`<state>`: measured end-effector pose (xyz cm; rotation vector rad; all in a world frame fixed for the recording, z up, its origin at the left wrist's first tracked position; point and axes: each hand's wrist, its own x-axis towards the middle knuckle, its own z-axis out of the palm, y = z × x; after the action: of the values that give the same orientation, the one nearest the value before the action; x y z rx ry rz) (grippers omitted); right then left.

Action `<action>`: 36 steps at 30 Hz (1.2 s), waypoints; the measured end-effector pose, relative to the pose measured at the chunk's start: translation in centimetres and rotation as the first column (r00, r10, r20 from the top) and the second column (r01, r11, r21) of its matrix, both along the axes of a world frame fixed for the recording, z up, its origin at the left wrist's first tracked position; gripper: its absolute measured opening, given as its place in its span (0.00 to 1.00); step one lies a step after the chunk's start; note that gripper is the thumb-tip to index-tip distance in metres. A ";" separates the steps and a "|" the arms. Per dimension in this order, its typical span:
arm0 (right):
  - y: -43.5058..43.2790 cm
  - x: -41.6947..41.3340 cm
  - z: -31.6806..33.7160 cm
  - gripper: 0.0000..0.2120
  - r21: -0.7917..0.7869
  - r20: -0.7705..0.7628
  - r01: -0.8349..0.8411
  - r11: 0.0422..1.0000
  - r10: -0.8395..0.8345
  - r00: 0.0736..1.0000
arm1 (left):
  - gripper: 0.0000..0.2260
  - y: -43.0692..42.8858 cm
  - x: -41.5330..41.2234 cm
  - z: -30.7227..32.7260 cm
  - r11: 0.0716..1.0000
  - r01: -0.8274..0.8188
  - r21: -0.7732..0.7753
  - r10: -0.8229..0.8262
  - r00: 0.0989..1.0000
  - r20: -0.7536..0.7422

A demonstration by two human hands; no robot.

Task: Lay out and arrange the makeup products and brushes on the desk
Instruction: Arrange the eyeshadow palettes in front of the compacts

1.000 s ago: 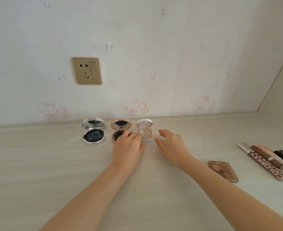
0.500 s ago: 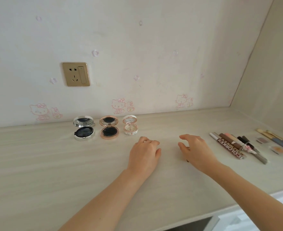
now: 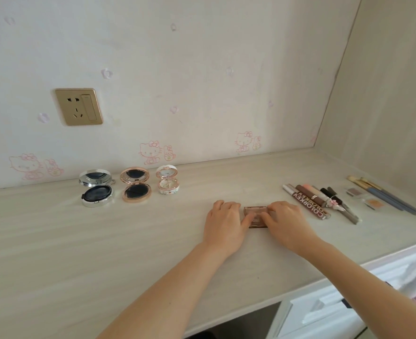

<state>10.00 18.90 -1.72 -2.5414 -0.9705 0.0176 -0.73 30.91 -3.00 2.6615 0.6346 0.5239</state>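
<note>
A small brown eyeshadow palette (image 3: 255,215), flat and rectangular with pale lettering on its near end, lies on the light wood-grain desk (image 3: 55,241), just right of centre. Both hands rest on it from either side. The left hand (image 3: 224,226) lies palm down at the palette's 9 o'clock, fingers loosely curled, thumb touching its near left corner. The right hand (image 3: 285,223) sits at its 3 o'clock, fingers bent over the right edge and covering part of the lid. Neither hand has lifted it.

At 10 o'clock from the palette, three round compacts stand open in a row near the wall: a silver compact (image 3: 96,188), a rose-gold compact (image 3: 136,185) and a small white compact (image 3: 167,180). At 3 o'clock lies a cluster of makeup pens (image 3: 309,201), one reading COLORKEY, then brushes (image 3: 383,194) beside small single eyeshadow pans (image 3: 363,196), too blurred to describe further.
</note>
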 end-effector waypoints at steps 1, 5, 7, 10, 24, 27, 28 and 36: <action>0.0 -0.2 0.1 0.14 0.017 0.000 -0.008 1.000 0.008 1.000 | 0.23 -0.1 0.1 0.0 1.000 -0.001 0.009 0.001 1.000 -0.013; 0.1 -0.7 0.2 0.13 0.061 -0.004 -0.020 0.998 0.020 1.000 | 0.22 -0.1 0.2 0.1 0.999 0.025 0.021 -0.023 0.997 -0.075; 0.1 -0.9 0.2 0.12 0.095 -0.039 -0.011 0.995 0.015 0.999 | 0.21 0.0 0.2 0.1 0.999 0.044 -0.010 -0.045 0.995 -0.090; 0.2 -1.4 0.4 0.09 0.184 -0.085 0.011 0.983 0.004 0.996 | 0.21 0.0 0.0 0.1 0.994 0.063 -0.094 -0.064 0.998 -0.011; 1.3 -4.7 2.1 0.07 0.498 -0.291 0.050 0.866 0.112 0.950 | 0.11 0.6 -3.8 2.1 0.762 0.126 -0.635 0.140 0.925 0.353; 2.1 -6.0 2.6 0.07 0.513 -0.275 -0.005 0.858 0.170 0.946 | 0.12 1.5 -5.7 2.6 0.689 0.127 -0.713 0.189 0.919 0.346; 2.3 -6.5 2.7 0.08 0.507 -0.260 -0.033 0.861 0.189 0.947 | 0.12 1.9 -6.5 2.8 0.662 0.131 -0.738 0.204 0.916 0.346; 4.9 -11.0 1.8 0.22 0.436 -0.167 -0.294 0.851 0.397 0.903 | 0.11 4.5 -12.8 3.4 0.519 0.120 -0.847 0.279 0.912 0.300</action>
<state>-0.98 23.76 0.12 -1.9086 -1.1805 0.2193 -13.51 35.44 0.36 1.5054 0.6561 0.5639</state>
